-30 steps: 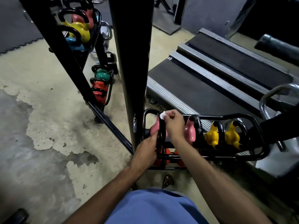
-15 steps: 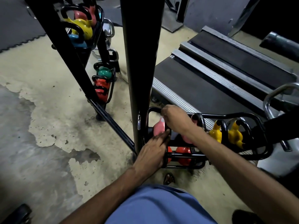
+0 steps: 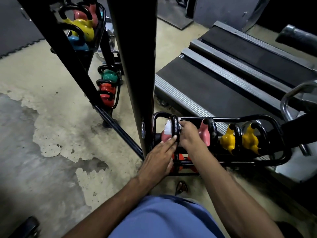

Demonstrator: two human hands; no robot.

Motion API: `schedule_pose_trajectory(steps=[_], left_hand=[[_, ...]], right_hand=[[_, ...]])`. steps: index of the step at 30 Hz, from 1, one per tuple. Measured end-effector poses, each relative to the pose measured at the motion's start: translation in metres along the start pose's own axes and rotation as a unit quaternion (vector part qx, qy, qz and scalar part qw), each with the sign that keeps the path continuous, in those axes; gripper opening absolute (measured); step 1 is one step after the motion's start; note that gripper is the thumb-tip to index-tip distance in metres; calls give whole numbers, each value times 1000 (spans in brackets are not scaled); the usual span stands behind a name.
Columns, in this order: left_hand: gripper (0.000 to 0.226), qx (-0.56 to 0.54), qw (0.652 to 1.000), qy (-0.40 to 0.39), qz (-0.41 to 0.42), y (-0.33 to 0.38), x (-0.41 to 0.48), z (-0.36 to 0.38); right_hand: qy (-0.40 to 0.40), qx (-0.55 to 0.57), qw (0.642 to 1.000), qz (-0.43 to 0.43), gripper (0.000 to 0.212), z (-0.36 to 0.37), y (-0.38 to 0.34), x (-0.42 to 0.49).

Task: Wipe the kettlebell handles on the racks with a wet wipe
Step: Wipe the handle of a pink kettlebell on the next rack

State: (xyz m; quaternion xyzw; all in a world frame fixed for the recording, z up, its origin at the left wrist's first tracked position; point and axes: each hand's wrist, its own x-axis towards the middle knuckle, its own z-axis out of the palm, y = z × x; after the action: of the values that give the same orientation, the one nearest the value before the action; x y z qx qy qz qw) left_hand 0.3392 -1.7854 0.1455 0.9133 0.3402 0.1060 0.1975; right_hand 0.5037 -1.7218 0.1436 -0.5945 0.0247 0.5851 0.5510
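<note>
Bare concrete floor (image 3: 42, 134) far left, patchy, lots of open room. Far rack (image 3: 101, 23) top left holds a yellow kettlebell (image 3: 84, 30), with a green kettlebell (image 3: 109, 75) and a red kettlebell (image 3: 107, 94) lower down. Black post (image 3: 137, 66) stands just left of the near rack (image 3: 240, 119), tight gap. Left hand (image 3: 159, 157): fingers straight, tips touching the pink kettlebell (image 3: 165, 137) beside its black handle (image 3: 175, 127). Wet wipe (image 3: 168, 128) wraps that handle, white edge showing on its left. Right hand (image 3: 188, 134): fingers curled, gripping the wet wipe against the handle. Further right in the near rack: second pink kettlebell (image 3: 204, 134), yellow pair (image 3: 228, 140). Treadmill (image 3: 214, 83) edge sits close behind the near rack.
</note>
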Motion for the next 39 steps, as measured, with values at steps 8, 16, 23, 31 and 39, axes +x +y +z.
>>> schedule_pose_trajectory(steps=[8,16,23,31,39], left_hand=[[51,4,1000,12,-19,-2,-3,-2],[76,24,999,-26,-11,4,3,-5],[76,-18,1000,-8,-7,-1,0,-1],[67,-17,1000,-15,9,-5,-2,-2],[67,-7,999,-30,10,-2,-2,-2]], right_hand=[[8,-626,587,-513,8,-5,-5,-10],[-185,-842,285,-419,24,10,-37,-15],[-20,-537,657,-529,18,-27,2,-24],[-39,-103,990,-86,26,-20,22,-14],[-8,-16,998,-67,12,-6,10,-12]])
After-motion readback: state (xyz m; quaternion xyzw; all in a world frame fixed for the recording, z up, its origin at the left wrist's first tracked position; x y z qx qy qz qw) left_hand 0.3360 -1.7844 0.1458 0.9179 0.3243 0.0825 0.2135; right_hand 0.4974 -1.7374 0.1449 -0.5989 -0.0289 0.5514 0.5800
